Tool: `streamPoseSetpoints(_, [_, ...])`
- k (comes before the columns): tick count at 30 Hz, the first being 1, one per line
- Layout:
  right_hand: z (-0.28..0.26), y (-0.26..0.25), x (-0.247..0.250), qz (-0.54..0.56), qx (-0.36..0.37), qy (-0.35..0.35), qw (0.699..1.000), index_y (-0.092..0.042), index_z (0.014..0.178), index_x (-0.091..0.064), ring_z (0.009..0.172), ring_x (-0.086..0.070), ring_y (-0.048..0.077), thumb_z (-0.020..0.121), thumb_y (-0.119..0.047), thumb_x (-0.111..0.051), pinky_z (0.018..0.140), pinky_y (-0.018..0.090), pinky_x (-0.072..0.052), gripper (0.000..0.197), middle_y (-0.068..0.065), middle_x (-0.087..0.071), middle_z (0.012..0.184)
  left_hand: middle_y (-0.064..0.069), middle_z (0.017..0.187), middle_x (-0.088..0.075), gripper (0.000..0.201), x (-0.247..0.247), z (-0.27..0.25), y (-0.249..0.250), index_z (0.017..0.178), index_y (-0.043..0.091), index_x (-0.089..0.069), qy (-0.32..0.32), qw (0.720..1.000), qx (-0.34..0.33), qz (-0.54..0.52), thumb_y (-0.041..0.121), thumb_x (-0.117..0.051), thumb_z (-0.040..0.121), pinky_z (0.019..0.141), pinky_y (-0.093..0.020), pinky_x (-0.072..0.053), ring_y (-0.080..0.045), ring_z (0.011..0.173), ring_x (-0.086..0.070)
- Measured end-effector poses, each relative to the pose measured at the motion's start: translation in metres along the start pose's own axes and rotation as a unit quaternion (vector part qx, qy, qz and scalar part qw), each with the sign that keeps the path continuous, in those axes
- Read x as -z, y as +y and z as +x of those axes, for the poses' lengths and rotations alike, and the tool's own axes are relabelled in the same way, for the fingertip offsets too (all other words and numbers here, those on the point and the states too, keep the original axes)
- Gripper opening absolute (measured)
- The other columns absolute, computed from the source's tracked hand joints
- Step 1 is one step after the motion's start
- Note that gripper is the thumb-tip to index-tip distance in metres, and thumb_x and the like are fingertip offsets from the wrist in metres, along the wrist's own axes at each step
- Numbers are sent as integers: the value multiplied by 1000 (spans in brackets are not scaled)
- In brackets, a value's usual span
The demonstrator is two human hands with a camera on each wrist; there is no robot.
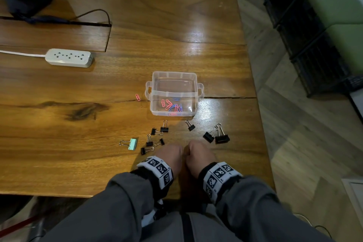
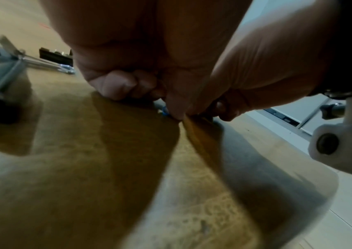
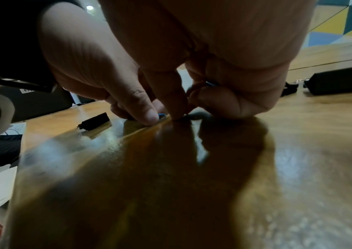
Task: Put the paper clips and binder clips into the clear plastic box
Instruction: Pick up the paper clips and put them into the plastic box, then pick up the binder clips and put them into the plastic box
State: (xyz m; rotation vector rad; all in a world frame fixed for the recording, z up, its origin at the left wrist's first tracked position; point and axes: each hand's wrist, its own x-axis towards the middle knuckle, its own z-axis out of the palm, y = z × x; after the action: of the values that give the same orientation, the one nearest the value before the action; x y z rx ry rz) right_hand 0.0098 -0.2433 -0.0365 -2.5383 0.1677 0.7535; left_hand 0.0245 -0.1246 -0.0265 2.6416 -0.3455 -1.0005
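The clear plastic box (image 1: 173, 76) stands open mid-table with several pink and blue paper clips (image 1: 171, 105) inside. One pink paper clip (image 1: 137, 97) lies just left of it. Several black binder clips (image 1: 155, 137), a teal binder clip (image 1: 132, 144) and two larger black binder clips (image 1: 216, 135) lie in front of the box. My left hand (image 1: 172, 151) and right hand (image 1: 198, 151) meet knuckle to knuckle near the front edge. Their fingertips pinch a blue paper clip (image 3: 161, 115) against the wood. My right hand (image 3: 177, 109) also has clips (image 3: 209, 83) tucked in its curled fingers.
A white power strip (image 1: 68, 58) with its cord lies at the left, and a dark monitor base (image 1: 27, 0) with a black cable stands at the back left. The table's right edge drops to the floor, where black crates (image 1: 306, 35) stand.
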Motion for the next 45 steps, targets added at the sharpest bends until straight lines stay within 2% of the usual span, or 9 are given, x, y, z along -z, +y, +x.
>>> streamPoseSetpoints(6, [-3, -1, 7, 0, 42, 8, 999, -20, 61, -49, 64, -53, 18, 79, -7, -61, 56, 33, -48, 25, -2, -54, 67, 1, 68, -55, 18, 13, -14, -8, 67, 19, -49, 7, 994, 22, -106, 14, -58, 82, 55, -28, -45, -17, 62, -54])
streamPoseSetpoints(9, [0, -3, 29, 208, -23, 32, 977, -21, 70, -53, 64, -55, 18, 80, -5, -61, 54, 27, -38, 21, -2, -58, 68, -2, 74, -65, 10, 36, -19, -26, 79, 23, -59, 53, 958, 67, -273, 14, -63, 81, 57, -35, -54, -18, 65, -62])
streamPoseSetpoints(13, [19, -22, 72, 626, -124, -16, 770, 0, 92, -59, 58, -55, 19, 89, 3, -50, 50, 29, -49, 10, 16, -57, 81, -9, 69, -61, 21, 87, -10, -38, 87, 12, -67, 128, 860, 84, -487, -1, -49, 88, 47, -29, -43, -17, 52, -52])
streamPoseSetpoints(15, [30, -43, 94, 677, -110, -23, 727, 1, 89, -54, 59, -56, 21, 92, 1, -50, 49, 27, -52, 5, 14, -53, 77, -11, 68, -58, 22, 110, 3, -33, 82, 4, -64, 145, 836, 73, -525, -4, -45, 90, 50, -31, -43, -18, 53, -51])
streamPoseSetpoints(20, [46, -75, 120, 565, -105, -38, 818, -12, 96, -57, 79, -64, 27, 94, -20, -62, 59, 34, -61, 10, 19, -61, 107, -3, 81, -65, 19, 133, 28, -25, 92, 19, -69, 183, 885, 18, -427, 6, -57, 84, 70, -33, -52, -19, 71, -59])
streamPoseSetpoints(25, [36, -38, 121, 477, -43, 15, 878, -15, 97, -65, 88, -59, 30, 90, -19, -62, 79, 43, -55, 8, 16, -61, 98, -7, 76, -68, 16, 148, 41, -95, 78, 16, -66, 308, 877, 172, -325, 10, -55, 88, 69, -42, -59, -27, 72, -66])
streamPoseSetpoints(33, [-14, 22, 101, 363, -93, 63, 925, -17, 100, -67, 85, -63, 20, 93, -15, -60, 65, 30, -47, 10, 6, -67, 95, -12, 101, -63, 46, 143, 75, -131, 105, 6, -60, 166, 941, 254, -151, 45, -68, 81, 71, -36, -50, -30, 85, -59])
streamPoseSetpoints(38, [-29, 46, 91, 194, -80, 105, 972, -23, 89, -64, 81, -60, 14, 92, -16, -62, 62, 28, -42, 7, -1, -66, 88, -13, 102, -65, 18, 145, 98, -110, 92, 8, -58, 136, 966, 212, -63, 25, -64, 86, 64, -35, -47, -28, 78, -56])
streamPoseSetpoints(45, [-15, 60, 77, 12, -83, 128, 988, -22, 124, -54, 106, -51, 20, 87, -30, -66, 92, 37, -47, 39, 3, -51, 117, -18, 115, -60, 26, 135, 98, -103, 118, 4, -51, 144, 974, 173, -13, 6, -49, 92, 75, -35, -47, -31, 97, -58])
